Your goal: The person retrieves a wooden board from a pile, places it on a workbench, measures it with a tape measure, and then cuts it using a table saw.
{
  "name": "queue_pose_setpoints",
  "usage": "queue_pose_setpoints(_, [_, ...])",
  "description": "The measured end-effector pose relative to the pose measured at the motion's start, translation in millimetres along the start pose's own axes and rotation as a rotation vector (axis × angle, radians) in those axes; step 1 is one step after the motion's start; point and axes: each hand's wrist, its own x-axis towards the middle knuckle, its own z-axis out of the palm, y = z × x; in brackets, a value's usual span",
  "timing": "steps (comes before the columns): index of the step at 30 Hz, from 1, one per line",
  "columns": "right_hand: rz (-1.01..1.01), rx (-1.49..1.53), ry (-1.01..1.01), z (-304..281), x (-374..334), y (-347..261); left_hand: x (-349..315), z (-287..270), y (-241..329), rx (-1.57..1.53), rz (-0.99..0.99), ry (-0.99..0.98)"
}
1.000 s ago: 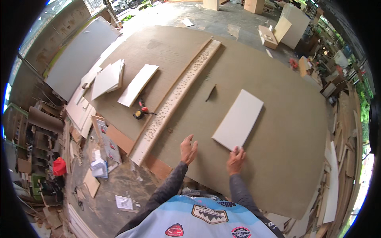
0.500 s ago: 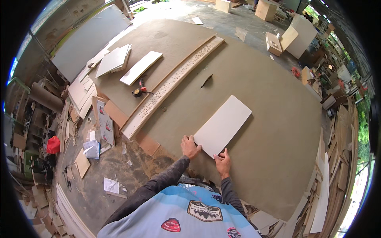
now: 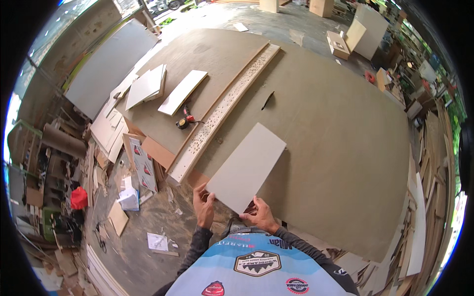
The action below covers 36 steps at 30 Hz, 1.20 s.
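In the head view, the left hand (image 3: 204, 207) pinches the near left corner of a white board (image 3: 247, 167), its thumb and bent fingers closed on the edge. The right hand (image 3: 261, 215) curls round the near right corner and grips it too. The board is at the near side of a big brown table (image 3: 345, 148). I cannot tell if its far end touches the table. To the left lies a long strip with holes (image 3: 227, 111). Farther off is a thin black thing (image 3: 268, 100).

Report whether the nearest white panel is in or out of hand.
In: left hand and right hand grip the white panel by its near corners.
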Motion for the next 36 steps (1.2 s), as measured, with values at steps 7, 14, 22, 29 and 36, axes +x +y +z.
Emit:
queue_pose_setpoints(7, [-0.214, -0.429, 0.012, 68, 28, -36, 23, -76, -28, -0.151, -0.009, 0.120])
queue_pose_setpoints(14, [-0.149, -0.532, 0.209, 124, 58, -39, 55, -108, -57, -0.224, -0.112, 0.133])
queue_pose_setpoints(22, [-0.175, -0.798, 0.303, 146, 96, -16, 101, -131, -66, 0.090, -0.235, 0.009])
queue_pose_setpoints(29, [-0.138, -0.854, 0.296, 122, 127, 6, 119, -118, -36, 0.859, 0.250, -0.427])
queue_pose_setpoints(36, [-0.190, -0.854, 0.270, 101, 144, 20, 192, -50, -31, 1.305, 0.695, -1.055])
